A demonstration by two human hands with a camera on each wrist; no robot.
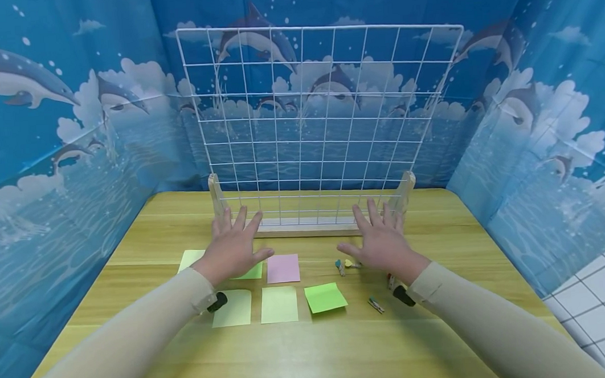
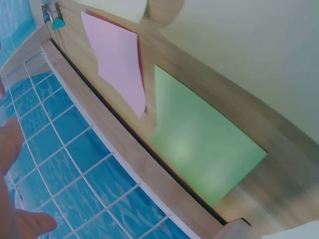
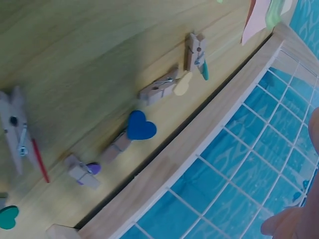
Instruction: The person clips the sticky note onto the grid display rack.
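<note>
My left hand [image 1: 233,251], fingers spread, hovers over the left side of a wooden table and partly covers a green sticky note [image 2: 199,137]. A pink sticky note [image 1: 283,269] lies just right of it. Matching its pose, my right hand [image 1: 383,246] is spread above several small wooden clothespins [image 1: 376,305]. The right wrist view shows these with coloured heart trims, among them a blue heart [image 3: 141,126] and a red-trimmed clothespin [image 3: 22,134]. Neither hand holds anything. Behind both hands stands a white wire grid panel in a wooden base [image 1: 307,230].
Pale yellow notes [image 1: 279,304] and a bright green note [image 1: 326,298] with a lifted edge lie nearer the front of the table [image 1: 270,362]. Wooden uprights [image 1: 407,190] hold the grid's ends. A blue dolphin-print curtain [image 1: 110,142] surrounds the table.
</note>
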